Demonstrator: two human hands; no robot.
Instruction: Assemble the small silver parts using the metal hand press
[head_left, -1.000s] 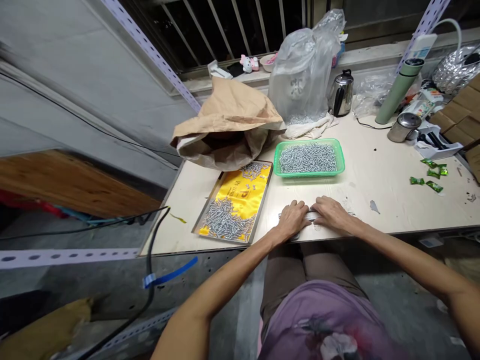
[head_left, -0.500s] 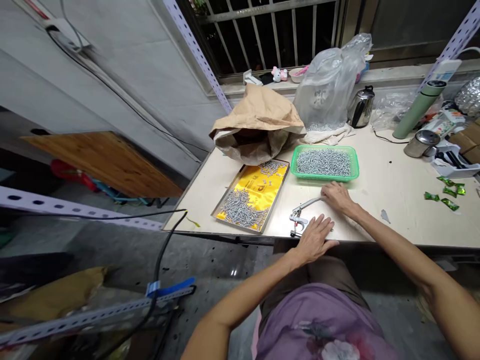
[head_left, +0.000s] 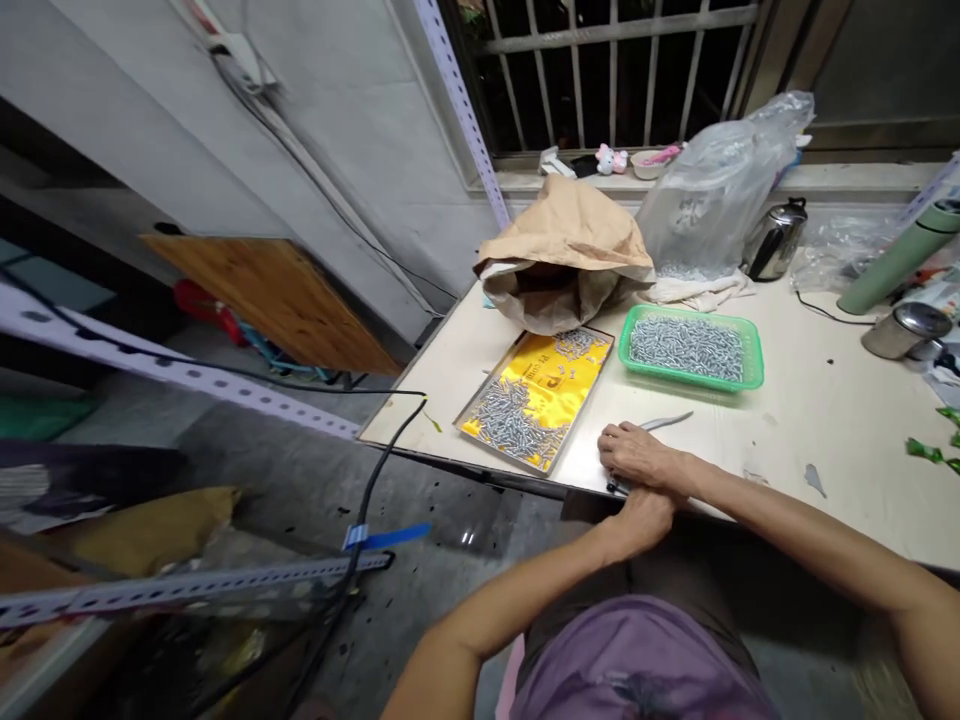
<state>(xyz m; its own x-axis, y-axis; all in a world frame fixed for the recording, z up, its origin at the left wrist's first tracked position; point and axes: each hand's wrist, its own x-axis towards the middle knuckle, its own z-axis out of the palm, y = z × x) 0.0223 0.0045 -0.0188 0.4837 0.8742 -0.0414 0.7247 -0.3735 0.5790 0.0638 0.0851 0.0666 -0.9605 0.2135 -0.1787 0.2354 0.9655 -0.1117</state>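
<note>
The tray (head_left: pixel 574 395) is a shallow, thin-rimmed rectangle with a glossy yellow printed lining, and loose screws (head_left: pixel 510 418), shiny and ridged, heap at its near end. Just right of the tray, the metal tool (head_left: pixel 666 423) lies on the table (head_left: pixel 787 440), mostly covered, showing a smooth grey handle that tapers to a point. The right hand (head_left: pixel 637 457) lies over the tool with its fingers curled and close together; what they pinch is hidden. The left hand (head_left: pixel 643 522) is tucked under the right wrist at the table's edge, and I cannot tell how its fingers stand. Right of the tray and farther back is the green basket (head_left: pixel 684 380), molded plastic with rounded corners, full of small metal pieces (head_left: pixel 686 345); behind the tray slumps a creased brown paper bag (head_left: pixel 577 225), mouth open. The table's front edge runs close to the tray's near corner, leaving little room there, while smooth, pale tabletop opens wide to the tray's right, beyond the tool. Half a second ago the hands were apart, with more of the tool bare; now they overlap, and the tray and basket keep their places.
</note>
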